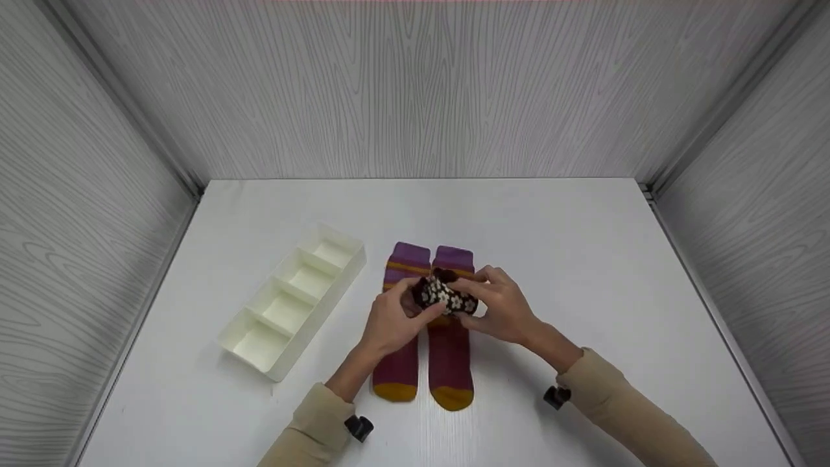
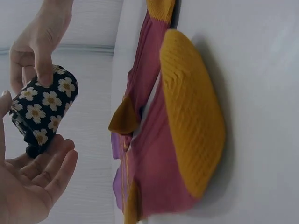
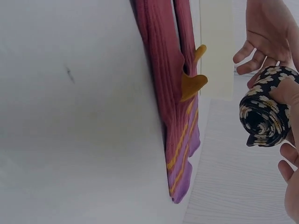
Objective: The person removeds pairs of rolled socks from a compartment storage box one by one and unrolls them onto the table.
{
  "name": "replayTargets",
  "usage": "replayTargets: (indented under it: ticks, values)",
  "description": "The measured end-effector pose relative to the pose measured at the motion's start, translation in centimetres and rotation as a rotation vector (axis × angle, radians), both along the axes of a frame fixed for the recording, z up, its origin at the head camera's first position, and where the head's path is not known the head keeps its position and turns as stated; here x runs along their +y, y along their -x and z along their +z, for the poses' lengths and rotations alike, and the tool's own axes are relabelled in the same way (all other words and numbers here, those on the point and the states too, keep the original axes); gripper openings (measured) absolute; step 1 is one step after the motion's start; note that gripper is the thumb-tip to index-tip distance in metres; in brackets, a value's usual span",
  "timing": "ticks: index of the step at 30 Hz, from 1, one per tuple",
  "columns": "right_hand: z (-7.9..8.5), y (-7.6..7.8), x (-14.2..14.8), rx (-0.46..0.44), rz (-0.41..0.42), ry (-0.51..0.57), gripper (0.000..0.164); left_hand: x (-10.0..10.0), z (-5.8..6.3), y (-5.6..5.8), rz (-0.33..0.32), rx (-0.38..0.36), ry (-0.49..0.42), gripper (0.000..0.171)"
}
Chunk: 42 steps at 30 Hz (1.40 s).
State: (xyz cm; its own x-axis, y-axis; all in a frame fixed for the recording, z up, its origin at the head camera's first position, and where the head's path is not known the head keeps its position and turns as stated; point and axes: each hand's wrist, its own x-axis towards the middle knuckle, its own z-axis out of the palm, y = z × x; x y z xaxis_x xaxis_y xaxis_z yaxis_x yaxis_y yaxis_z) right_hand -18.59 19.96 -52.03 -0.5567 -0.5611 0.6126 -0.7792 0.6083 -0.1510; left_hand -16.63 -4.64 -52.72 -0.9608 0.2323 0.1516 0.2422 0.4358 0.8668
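A rolled-up dark sock bundle [image 1: 447, 299] with white flowers is held between both hands, above a pair of socks. My left hand [image 1: 392, 318] has its thumb on the near side of the roll and its fingers around the left end. The right hand [image 1: 506, 305] grips the other end, its thumb and fingers on opposite sides, as the left wrist view shows. In the right wrist view the spiral end of the roll [image 3: 264, 123] faces the camera. Beneath lie two maroon socks, a left one [image 1: 397, 363] and a right one [image 1: 450, 363], with mustard toes and heels and purple striped cuffs.
A white tray [image 1: 305, 331] with several compartments sits at an angle left of the socks, on the white table [image 1: 583, 227]. Pale wood-grain panels [image 1: 415, 91] rise at the back and both sides.
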Motion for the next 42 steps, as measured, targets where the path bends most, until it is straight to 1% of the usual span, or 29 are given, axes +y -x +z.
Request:
replayTargets:
  ticks: [5, 8, 11, 16, 20, 24, 27, 31, 33, 35, 37, 42]
  values:
    - [-0.4, -0.6, 1.7, 0.128, 0.006, -0.052, 0.062, 1.6, 0.1, 0.2, -0.005, -0.067, -0.014, 0.067]
    - [-0.7, -0.8, 2.7, 0.18, 0.01, -0.07, 0.062, 2.5, 0.1, 0.3, -0.029, -0.1, -0.031, 0.063]
    - [-1.0, -1.2, 3.6, 0.207, 0.013, -0.089, 0.062, 3.4, 0.0, 0.4, -0.066, -0.129, -0.036, 0.056]
    - [-1.3, -2.1, 5.1, 0.208, 0.011, -0.14, 0.065, 4.6, -0.2, 0.4, -0.121, -0.165, -0.05, 0.049]
    - [-1.4, -2.8, 6.2, 0.168, 0.009, -0.155, 0.067, 5.6, -0.3, 0.3, -0.135, -0.181, -0.042, 0.049]
    - [-1.2, -3.3, 7.5, 0.117, 0.005, -0.147, 0.062, 6.6, -0.5, 0.2, -0.15, -0.187, -0.023, 0.047]
    - [-0.8, -3.6, 8.4, 0.08, -0.003, -0.122, 0.058, 7.3, -0.6, 0.1, -0.161, -0.158, 0.002, 0.044]
    - [-0.3, -3.8, 9.7, 0.029, -0.028, -0.062, 0.058, 8.1, -0.7, 0.1, -0.162, -0.093, 0.082, 0.041]
    - [-0.2, -3.7, 10.3, 0.002, -0.045, -0.038, 0.06, 8.4, -0.9, 0.0, -0.172, -0.074, 0.111, 0.04]
    - [-0.2, -3.7, 10.8, -0.047, -0.061, -0.027, 0.06, 8.7, -1.2, -0.2, -0.193, -0.07, 0.124, 0.039]
    - [-0.2, -3.6, 11.1, -0.107, -0.076, -0.037, 0.061, 8.9, -1.4, -0.3, -0.221, -0.069, 0.122, 0.038]
    - [-0.2, -3.6, 11.3, -0.3, -0.106, -0.11, 0.069, 9.5, -2.0, -0.5, -0.276, -0.039, 0.14, 0.035]
